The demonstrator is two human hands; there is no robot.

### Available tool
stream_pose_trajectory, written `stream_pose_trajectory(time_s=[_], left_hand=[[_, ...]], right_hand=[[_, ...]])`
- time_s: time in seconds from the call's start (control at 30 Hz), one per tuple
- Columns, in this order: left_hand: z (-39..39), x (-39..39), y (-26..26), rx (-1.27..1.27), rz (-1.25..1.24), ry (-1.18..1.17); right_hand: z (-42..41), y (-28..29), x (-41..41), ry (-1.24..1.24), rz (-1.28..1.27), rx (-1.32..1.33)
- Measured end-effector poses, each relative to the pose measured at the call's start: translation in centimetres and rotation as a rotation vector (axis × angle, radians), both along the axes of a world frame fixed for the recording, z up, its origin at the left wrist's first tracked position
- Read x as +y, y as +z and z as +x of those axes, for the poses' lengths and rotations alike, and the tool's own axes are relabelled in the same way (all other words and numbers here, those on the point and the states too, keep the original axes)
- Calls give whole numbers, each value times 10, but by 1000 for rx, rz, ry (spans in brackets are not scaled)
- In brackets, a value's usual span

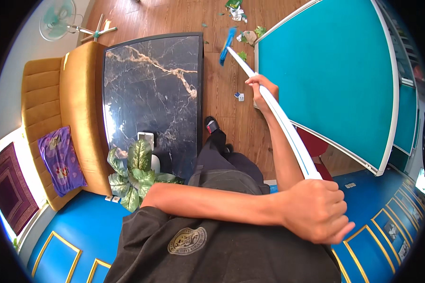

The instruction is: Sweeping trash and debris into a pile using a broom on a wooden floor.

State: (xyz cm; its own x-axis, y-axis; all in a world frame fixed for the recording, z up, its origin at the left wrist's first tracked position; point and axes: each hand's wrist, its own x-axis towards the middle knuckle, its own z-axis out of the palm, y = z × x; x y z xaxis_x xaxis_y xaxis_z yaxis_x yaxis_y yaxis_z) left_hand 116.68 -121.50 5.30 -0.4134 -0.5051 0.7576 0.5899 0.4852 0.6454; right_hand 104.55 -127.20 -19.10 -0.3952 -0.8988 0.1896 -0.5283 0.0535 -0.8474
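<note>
Both of my hands grip the long white handle (283, 116) of a broom. My left hand (315, 212) is closed around its top end, with the forearm crossing in front of my dark shirt. Farther down the handle, my right hand (264, 90) holds it beside the edge of the teal panel. The blue broom head (227, 47) is blurred, over the wood floor between the black table and the panel. Near it lie a green leaf piece (242, 56) and a brownish scrap (249, 37). A small white-and-blue scrap (239, 96) lies closer to my feet.
A black marble-patterned table (156, 88) stands on the left, bearing a leafy plant (140, 169) and a white box (146, 139). Behind it is a mustard sofa (78, 106). A white-framed teal panel (326, 78) borders the right. Crumpled litter (236, 13) and a standing fan (58, 19) are farther off.
</note>
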Motion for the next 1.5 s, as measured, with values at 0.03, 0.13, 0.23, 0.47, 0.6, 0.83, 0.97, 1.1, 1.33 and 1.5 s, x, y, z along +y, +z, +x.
stream_pose_trajectory(time_s=[0.03,0.13,0.23,0.47,0.6,0.83,0.97,1.1,1.33,1.5], left_hand=[[3,4,6,-23,0,12],[12,19,28,85,-26,35],[22,41,39,207,-104,82],[8,42,19,-63,-334,-138],[15,32,37,-63,-317,-163],[29,36,12,-534,-646,-694],[22,26,-2,-594,-623,-548],[32,22,25,-516,-507,-662],[79,10,58,-252,-185,-823],[80,-5,38,-129,94,-874]], right_hand=[[-2,5,-6,-45,19,-31],[-7,35,-8,-60,-98,116],[1,60,-15,-271,-300,18],[-34,79,-27,309,-113,324],[-26,83,-48,114,-293,268],[0,72,-59,-466,-660,-306],[0,39,-39,-339,-495,-36],[18,28,-1,-199,-385,-107],[73,25,111,-69,-166,17],[93,3,158,29,-17,-113]])
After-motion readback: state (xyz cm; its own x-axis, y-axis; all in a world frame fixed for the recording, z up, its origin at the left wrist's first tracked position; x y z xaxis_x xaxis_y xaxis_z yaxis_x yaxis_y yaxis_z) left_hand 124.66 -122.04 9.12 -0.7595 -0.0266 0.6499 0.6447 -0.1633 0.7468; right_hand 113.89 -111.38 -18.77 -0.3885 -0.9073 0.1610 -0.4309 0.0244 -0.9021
